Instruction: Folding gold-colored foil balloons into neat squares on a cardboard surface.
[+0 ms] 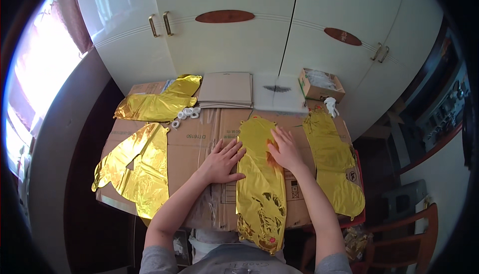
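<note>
A flat, uninflated gold foil balloon [259, 174] lies lengthwise in front of me, its near end hanging over the table's front edge. My left hand [222, 163] rests flat, palm down, with its fingertips at the balloon's left edge. Opposite it, my right hand [287, 149] lies with outstretched fingers on the balloon's right edge. Both hands are open. An angular gold foil balloon [149, 169] with a small gap in its middle is at the left, and a long gold foil balloon [332, 169] is at the right.
Cardboard [194, 139] covers the table. Along the back are another gold foil balloon [172, 99], white rings [184, 114], stacked grey-brown boards [225, 89], a clear plastic bag [279, 99] and a small box [329, 93]. White cabinets [224, 44] stand behind; a wooden chair [399, 244] is at right.
</note>
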`<act>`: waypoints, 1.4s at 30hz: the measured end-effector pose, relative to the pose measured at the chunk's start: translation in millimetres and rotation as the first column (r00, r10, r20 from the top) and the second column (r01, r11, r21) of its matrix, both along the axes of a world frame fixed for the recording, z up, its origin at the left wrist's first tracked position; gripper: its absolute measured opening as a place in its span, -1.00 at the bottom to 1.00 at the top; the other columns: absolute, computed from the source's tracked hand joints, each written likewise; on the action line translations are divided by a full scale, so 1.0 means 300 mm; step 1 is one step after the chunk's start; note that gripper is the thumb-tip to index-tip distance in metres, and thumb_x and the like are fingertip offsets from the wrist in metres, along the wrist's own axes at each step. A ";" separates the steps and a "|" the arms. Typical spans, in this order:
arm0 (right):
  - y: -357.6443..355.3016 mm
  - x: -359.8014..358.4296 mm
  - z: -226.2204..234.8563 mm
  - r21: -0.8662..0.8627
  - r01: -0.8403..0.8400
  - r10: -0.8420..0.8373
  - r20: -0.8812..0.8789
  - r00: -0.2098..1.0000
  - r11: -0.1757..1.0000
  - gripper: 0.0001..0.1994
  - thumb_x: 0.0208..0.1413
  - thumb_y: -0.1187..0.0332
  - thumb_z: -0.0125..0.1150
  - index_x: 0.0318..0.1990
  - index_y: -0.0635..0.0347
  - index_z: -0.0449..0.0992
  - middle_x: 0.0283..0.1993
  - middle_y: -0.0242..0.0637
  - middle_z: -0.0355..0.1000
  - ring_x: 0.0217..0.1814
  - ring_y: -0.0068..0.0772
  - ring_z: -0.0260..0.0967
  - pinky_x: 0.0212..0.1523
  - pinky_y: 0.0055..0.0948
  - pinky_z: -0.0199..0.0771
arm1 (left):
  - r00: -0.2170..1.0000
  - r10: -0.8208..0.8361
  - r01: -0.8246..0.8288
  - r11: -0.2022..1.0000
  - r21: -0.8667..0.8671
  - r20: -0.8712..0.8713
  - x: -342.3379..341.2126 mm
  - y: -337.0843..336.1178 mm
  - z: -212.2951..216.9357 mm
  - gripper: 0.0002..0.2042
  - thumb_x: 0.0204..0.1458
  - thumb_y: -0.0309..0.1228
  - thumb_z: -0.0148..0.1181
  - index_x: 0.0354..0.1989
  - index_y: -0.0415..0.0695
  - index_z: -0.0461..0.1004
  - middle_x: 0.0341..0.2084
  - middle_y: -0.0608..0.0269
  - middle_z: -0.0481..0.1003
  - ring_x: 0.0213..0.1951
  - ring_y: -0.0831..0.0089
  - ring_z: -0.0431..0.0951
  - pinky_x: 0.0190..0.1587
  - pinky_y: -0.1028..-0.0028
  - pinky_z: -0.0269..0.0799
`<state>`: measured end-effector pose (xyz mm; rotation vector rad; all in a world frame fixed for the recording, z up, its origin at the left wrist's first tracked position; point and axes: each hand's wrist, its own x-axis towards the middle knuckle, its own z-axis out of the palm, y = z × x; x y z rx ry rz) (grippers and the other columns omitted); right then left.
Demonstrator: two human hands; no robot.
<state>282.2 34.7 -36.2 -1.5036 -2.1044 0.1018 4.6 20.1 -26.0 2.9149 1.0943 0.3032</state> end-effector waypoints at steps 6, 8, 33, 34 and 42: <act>0.018 -0.017 -0.030 -0.144 0.051 -0.028 0.154 0.988 0.988 -0.45 0.26 0.08 -0.03 0.27 0.27 0.30 0.41 -0.08 0.15 0.48 -0.09 0.01 0.49 -0.06 -0.15 | 0.999 0.031 -0.030 0.999 -0.022 0.020 -0.003 0.000 -0.013 -0.03 0.00 0.36 -0.05 0.38 -0.25 0.07 0.36 -0.06 0.11 0.43 0.09 -0.01 0.40 -0.09 -0.24; 0.019 -0.015 -0.039 -0.149 0.053 -0.029 0.155 0.987 0.987 -0.45 0.27 0.08 -0.04 0.27 0.29 0.29 0.40 -0.10 0.16 0.48 -0.11 0.01 0.49 -0.07 -0.15 | 0.999 0.042 -0.042 0.999 0.000 0.007 0.002 -0.002 -0.014 -0.02 -0.02 0.37 -0.05 0.37 -0.25 0.10 0.35 -0.05 0.13 0.43 0.13 0.01 0.39 -0.09 -0.18; -0.114 -0.090 0.026 0.007 -0.115 0.113 0.149 0.982 0.993 -0.41 0.21 0.04 0.04 0.29 0.24 0.28 0.43 -0.10 0.12 0.50 -0.09 -0.02 0.45 0.15 -0.20 | 0.992 0.118 -0.118 0.993 0.015 -0.040 0.044 0.041 0.000 0.17 -0.23 0.51 -0.02 0.29 -0.41 0.16 0.30 -0.12 0.19 0.39 0.12 0.07 0.43 0.01 -0.22; -0.153 -0.104 0.037 -0.029 -0.178 0.181 0.168 0.969 0.984 -0.40 0.20 0.03 0.06 0.29 0.23 0.28 0.42 -0.10 0.12 0.50 -0.09 -0.02 0.45 0.16 -0.19 | 0.992 0.116 -0.116 0.993 0.018 -0.039 0.041 0.039 -0.004 0.17 -0.23 0.51 -0.02 0.29 -0.42 0.15 0.30 -0.14 0.18 0.40 0.11 0.05 0.43 0.01 -0.22; -0.363 -0.161 0.085 -0.065 -0.514 0.517 0.156 0.842 0.856 -0.50 0.13 0.06 0.17 0.15 0.16 0.44 0.26 -0.21 0.34 0.42 -0.20 0.13 0.41 0.08 -0.02 | 0.992 0.109 -0.105 0.992 0.068 -0.061 0.040 0.056 -0.029 0.18 -0.27 0.52 0.01 0.28 -0.40 0.17 0.32 -0.20 0.14 0.42 0.02 0.01 0.43 0.01 -0.22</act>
